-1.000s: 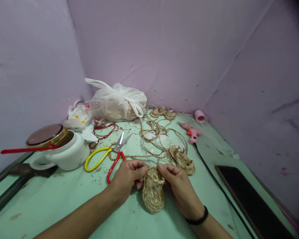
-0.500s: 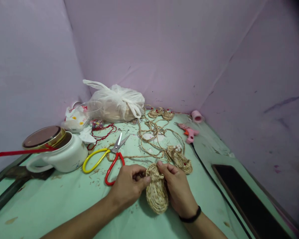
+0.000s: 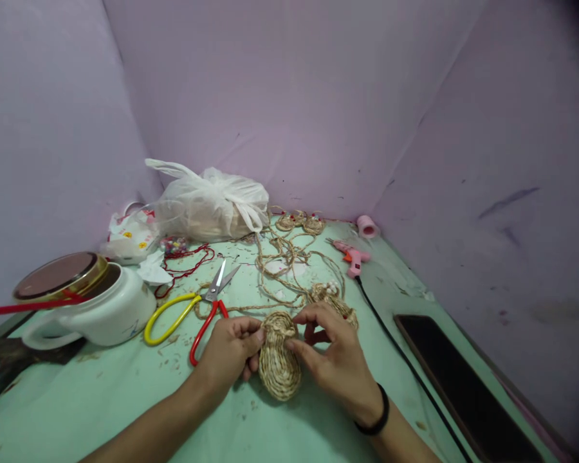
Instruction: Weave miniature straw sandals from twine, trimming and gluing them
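Observation:
A small woven straw slipper (image 3: 280, 366) with a band across its upper part is held low over the table, rounded end toward me. My left hand (image 3: 234, 347) pinches its left edge, with the thumb beside the band. On the other side, the thumb and index finger of my right hand (image 3: 332, 354) touch the right edge near the band, slightly spread. Partly behind my right hand lies another straw slipper (image 3: 329, 294) with white beads. Braided straw cord (image 3: 289, 283) trails across the table beyond my hands. Scissors (image 3: 215, 296) with yellow and red handles lie open at my left.
A pink glue gun (image 3: 352, 254) with a black cable and a dark phone-like slab (image 3: 463, 386) are at right. Leftward are a white pot (image 3: 120, 315), a hammer (image 3: 24, 357) and red thread (image 3: 193, 260). A plastic bag (image 3: 212, 206) and small slippers (image 3: 313, 224) sit at the back.
The view has shifted, so most things appear further left. My right thumb has come onto the front of the slipper near the band, and its index finger has spread away from the thumb.

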`<state>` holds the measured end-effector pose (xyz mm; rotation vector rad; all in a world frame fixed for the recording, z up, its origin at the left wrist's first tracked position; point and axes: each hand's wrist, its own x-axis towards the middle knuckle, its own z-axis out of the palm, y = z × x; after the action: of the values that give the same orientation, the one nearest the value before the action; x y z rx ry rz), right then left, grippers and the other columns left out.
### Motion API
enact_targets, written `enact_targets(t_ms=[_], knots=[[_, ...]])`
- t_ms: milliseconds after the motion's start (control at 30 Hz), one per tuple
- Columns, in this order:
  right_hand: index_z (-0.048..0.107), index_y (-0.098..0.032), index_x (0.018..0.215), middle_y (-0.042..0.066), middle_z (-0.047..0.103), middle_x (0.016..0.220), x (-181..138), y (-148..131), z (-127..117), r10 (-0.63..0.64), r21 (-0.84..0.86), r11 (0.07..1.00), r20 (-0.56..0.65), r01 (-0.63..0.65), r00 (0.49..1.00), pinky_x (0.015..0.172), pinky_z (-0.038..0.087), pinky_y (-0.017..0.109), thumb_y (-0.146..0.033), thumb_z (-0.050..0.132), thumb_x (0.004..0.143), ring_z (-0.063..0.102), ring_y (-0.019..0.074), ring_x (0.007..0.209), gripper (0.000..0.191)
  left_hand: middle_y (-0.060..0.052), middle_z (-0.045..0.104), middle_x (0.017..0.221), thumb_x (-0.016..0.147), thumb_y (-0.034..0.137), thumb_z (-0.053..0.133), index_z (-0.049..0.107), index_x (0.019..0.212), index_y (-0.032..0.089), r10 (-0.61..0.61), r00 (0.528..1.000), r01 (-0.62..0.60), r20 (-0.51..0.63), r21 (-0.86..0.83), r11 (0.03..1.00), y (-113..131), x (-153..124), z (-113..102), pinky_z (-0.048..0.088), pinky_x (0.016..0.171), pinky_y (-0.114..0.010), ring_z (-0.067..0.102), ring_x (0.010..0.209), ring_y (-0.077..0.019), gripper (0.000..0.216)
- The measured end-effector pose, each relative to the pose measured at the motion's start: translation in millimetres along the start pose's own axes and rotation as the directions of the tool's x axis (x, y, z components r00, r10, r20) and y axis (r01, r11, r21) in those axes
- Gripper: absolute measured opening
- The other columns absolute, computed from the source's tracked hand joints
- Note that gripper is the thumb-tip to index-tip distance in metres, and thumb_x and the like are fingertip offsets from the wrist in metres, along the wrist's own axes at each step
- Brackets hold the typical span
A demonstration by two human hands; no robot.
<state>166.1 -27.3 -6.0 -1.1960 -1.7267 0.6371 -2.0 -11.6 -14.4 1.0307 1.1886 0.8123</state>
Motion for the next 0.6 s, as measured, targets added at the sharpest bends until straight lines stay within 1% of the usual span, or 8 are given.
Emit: enact_targets(t_ms=[100, 167, 233, 333, 400, 467, 500, 600], knots=[[0.058, -0.018, 0.072, 0.002, 0.056, 0.072, -1.9, 1.3, 3.7, -0.044, -0.034, 0.998, -0.048, 0.043, 0.998, 0.051, 0.046, 0.024, -0.014, 0.060, 0.071, 0.052, 0.0124, 0.059, 0.005, 0.006, 0.045, 0.034, 0.062, 0.039, 0.059, 0.058, 0.073, 0.010, -0.004, 1.000, 0.003, 0.004, 0.032, 0.999, 0.1, -0.2, 0.6, 0.024, 0.029, -0.015, 0.031, 0.027, -0.0035, 0.032], [0.058, -0.018, 0.068, 0.002, 0.056, 0.068, -2.3, 1.9, 5.2, -0.045, -0.029, 0.999, -0.082, 0.042, 0.996, 0.050, 0.046, 0.023, -0.015, 0.058, 0.073, 0.053, 0.0127, 0.059, 0.006, 0.007, 0.044, 0.034, 0.063, 0.039, 0.059, 0.058, 0.073, 0.010, 0.001, 1.000, -0.001, 0.005, 0.054, 0.999, 0.8, -1.2, 0.6, 0.024, 0.029, -0.015, 0.031, 0.027, -0.0034, 0.031], [0.056, -0.018, 0.067, 0.001, 0.055, 0.064, -2.5, 2.2, 6.7, -0.005, -0.022, 1.000, -0.112, 0.003, 0.994, 0.048, 0.045, 0.022, -0.016, 0.056, 0.075, 0.053, 0.0125, 0.058, 0.008, 0.007, 0.045, 0.034, 0.064, 0.039, 0.058, 0.057, 0.074, 0.010, 0.015, 1.000, -0.015, 0.011, 0.064, 0.998, 1.5, -2.4, 0.5, 0.025, 0.030, -0.015, 0.032, 0.027, -0.0037, 0.031], [0.057, -0.017, 0.074, 0.002, 0.057, 0.068, -3.4, 2.2, 7.9, -0.010, -0.060, 0.998, -0.133, 0.002, 0.991, 0.053, 0.048, 0.024, -0.016, 0.058, 0.074, 0.054, 0.0136, 0.061, 0.002, 0.007, 0.044, 0.034, 0.064, 0.039, 0.056, 0.056, 0.070, 0.011, 0.040, 0.999, -0.039, -0.004, 0.085, 0.996, 2.4, -4.1, 0.6, 0.025, 0.031, -0.016, 0.032, 0.028, -0.0039, 0.028], [0.060, -0.017, 0.084, 0.005, 0.059, 0.080, -4.3, 1.0, 7.5, -0.078, -0.114, 0.992, -0.151, 0.061, 0.985, 0.055, 0.048, 0.026, -0.016, 0.061, 0.071, 0.055, 0.0150, 0.066, 0.013, 0.007, 0.043, 0.034, 0.064, 0.038, 0.056, 0.055, 0.065, 0.012, 0.039, 0.999, -0.035, -0.028, 0.111, 0.993, 3.6, -5.2, 1.3, 0.024, 0.031, -0.016, 0.032, 0.028, -0.0040, 0.026], [0.061, -0.016, 0.092, 0.008, 0.059, 0.089, -4.9, -1.5, 6.6, -0.131, -0.133, 0.985, -0.138, 0.112, 0.982, 0.052, 0.046, 0.025, -0.018, 0.062, 0.071, 0.055, 0.0149, 0.067, 0.021, 0.007, 0.043, 0.034, 0.064, 0.037, 0.056, 0.054, 0.063, 0.013, 0.032, 0.999, -0.027, -0.044, 0.121, 0.992, 5.3, -6.4, 2.4, 0.024, 0.031, -0.016, 0.032, 0.028, -0.0040, 0.024], [0.062, -0.016, 0.092, 0.008, 0.059, 0.090, -5.0, -3.1, 6.2, -0.139, -0.119, 0.985, -0.112, 0.126, 0.984, 0.051, 0.046, 0.024, -0.018, 0.061, 0.073, 0.055, 0.0144, 0.066, 0.020, 0.007, 0.043, 0.034, 0.064, 0.035, 0.056, 0.055, 0.062, 0.013, 0.031, 0.999, -0.026, -0.044, 0.120, 0.992, 6.2, -6.9, 3.0, 0.024, 0.031, -0.016, 0.033, 0.029, -0.0041, 0.023], [0.065, -0.017, 0.087, 0.006, 0.062, 0.082, -4.2, -7.9, 6.2, -0.128, -0.073, 0.989, 0.009, 0.128, 0.992, 0.056, 0.046, 0.025, -0.018, 0.055, 0.078, 0.058, 0.0147, 0.067, 0.014, 0.007, 0.043, 0.034, 0.064, 0.031, 0.057, 0.057, 0.062, 0.013, 0.050, 0.998, -0.044, -0.039, 0.137, 0.990, 8.6, -8.0, 4.8, 0.025, 0.031, -0.017, 0.033, 0.029, -0.0044, 0.019]])
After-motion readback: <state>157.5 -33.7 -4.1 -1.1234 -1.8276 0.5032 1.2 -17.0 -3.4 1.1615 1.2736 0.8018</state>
